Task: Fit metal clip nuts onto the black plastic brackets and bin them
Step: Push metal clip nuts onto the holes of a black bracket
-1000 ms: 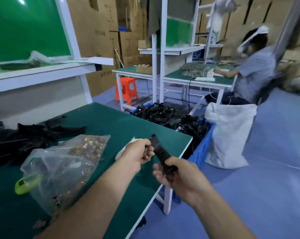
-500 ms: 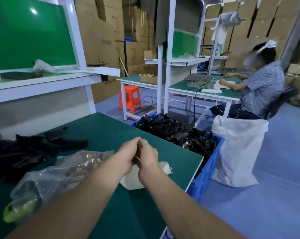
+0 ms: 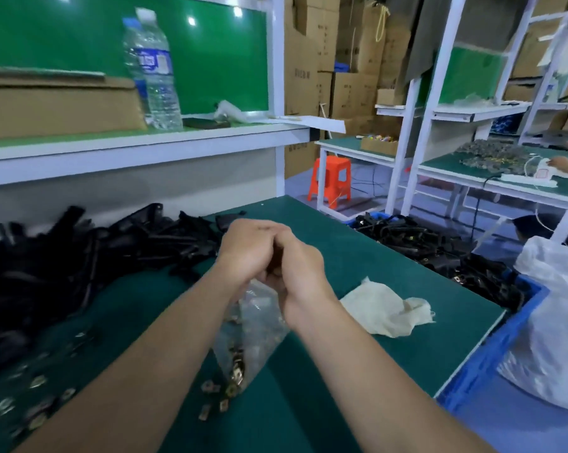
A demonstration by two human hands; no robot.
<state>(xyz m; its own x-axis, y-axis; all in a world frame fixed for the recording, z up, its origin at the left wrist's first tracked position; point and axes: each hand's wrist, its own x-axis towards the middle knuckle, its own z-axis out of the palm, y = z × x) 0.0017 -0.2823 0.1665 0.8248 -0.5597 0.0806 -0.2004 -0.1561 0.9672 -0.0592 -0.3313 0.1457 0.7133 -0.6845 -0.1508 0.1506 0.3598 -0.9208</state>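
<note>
Over the middle of the green surface (image 3: 358,256), the left hand (image 3: 248,248) and right hand (image 3: 300,269) are pressed together. Their fingers (image 3: 259,227) are curled inward; whether they clamp anything I cannot tell. Under the wrists lies a clear plastic bag (image 3: 256,325) of brass-coloured metal clip nuts, and more loose clip nuts (image 3: 37,382) are scattered toward the near left corner. A heap of black plastic brackets (image 3: 96,253) fills the far left edge. A crumpled cream cloth (image 3: 384,308) lies near the right edge, beside a blue plastic bin (image 3: 491,351) holding brackets.
</note>
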